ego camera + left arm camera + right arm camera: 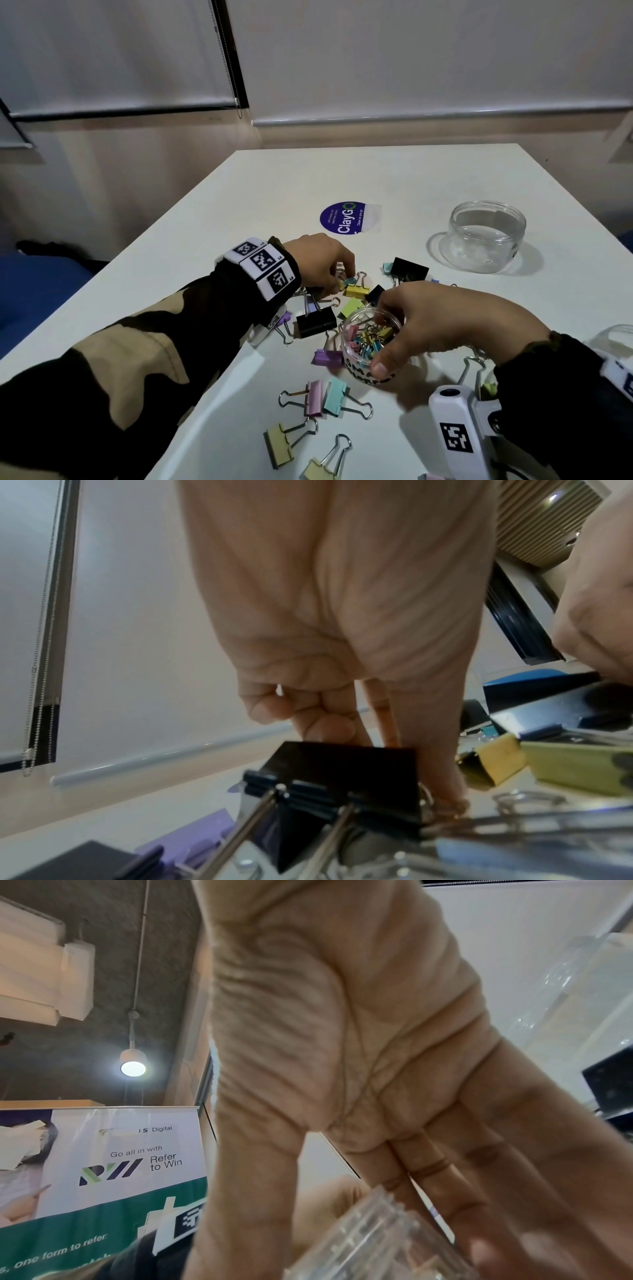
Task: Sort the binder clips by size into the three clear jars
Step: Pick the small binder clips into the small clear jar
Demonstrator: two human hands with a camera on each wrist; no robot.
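Small-clip jar [370, 342] held by right hand [442, 329]; left hand [318, 263] pinching clip.

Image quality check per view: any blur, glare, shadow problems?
Head view: sharp, soft shadow ring around the empty jar. Left wrist view: black binder clip close and blurred, left hand clearer. Right wrist view: ceiling lamp glares, small-clip jar smeared at the bottom edge.

Three clear jars [486, 236] show on the table [274, 178]: one empty, one holding small clips, one cut off at the right edge. Two hands. One round sticker [342, 218]. Three black binder clips [315, 322]; loose coloured clips [334, 397] too overlapped to count.
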